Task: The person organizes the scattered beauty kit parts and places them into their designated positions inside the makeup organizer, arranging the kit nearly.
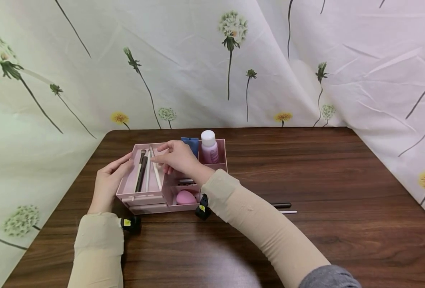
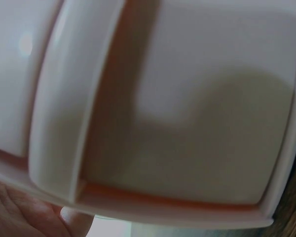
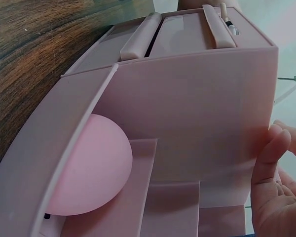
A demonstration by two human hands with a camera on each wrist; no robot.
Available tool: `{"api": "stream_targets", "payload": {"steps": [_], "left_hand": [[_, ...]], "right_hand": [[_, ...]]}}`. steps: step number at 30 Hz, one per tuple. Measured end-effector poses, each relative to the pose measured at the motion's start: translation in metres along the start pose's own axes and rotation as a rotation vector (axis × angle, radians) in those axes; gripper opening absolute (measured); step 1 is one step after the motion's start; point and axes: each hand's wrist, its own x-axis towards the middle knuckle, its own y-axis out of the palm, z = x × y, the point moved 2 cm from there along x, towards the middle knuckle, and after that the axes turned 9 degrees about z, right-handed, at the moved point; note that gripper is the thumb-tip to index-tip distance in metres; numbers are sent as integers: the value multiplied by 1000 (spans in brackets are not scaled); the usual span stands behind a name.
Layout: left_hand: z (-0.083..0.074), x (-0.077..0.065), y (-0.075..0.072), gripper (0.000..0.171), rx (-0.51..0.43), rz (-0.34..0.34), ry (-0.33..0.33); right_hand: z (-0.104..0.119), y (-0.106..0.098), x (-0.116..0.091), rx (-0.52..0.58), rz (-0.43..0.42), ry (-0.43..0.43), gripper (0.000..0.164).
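A pink desktop organizer stands on the table, with several makeup brushes lying in its top left tray. My left hand rests against the organizer's left side, fingers extended toward the back. My right hand hovers at the tray's right edge, thumb and forefinger apart, close to a white-handled brush. In the right wrist view, the loosely bent fingers are beside the upper edge of the organizer wall. The front compartment holds a pink makeup sponge. Drawer fronts fill the left wrist view.
A white-capped pink bottle and a blue tube stand in the organizer's back compartments. Beyond my right forearm, a black handle and a white handle show on the wooden table. A floral cloth hangs behind.
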Motion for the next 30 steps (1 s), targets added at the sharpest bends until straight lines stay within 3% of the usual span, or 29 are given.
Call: {"api": "stream_targets", "payload": {"steps": [7,13,21,30], "left_hand": [[2,-1,1,53,-41,-7,-9],[1,-1,2,51,-19,-14,-8],[0,0,2,52,-43,-22,-13],[-2,-2,2,54,9,-18,-16]], "right_hand": [[-2,-2,-3,10,7,-1,34],[2,-5,-13,70,22,-31,37],[0,-14,-36,164,51,-64,38],[-1,-33,-72,168,53,-99,35]]}}
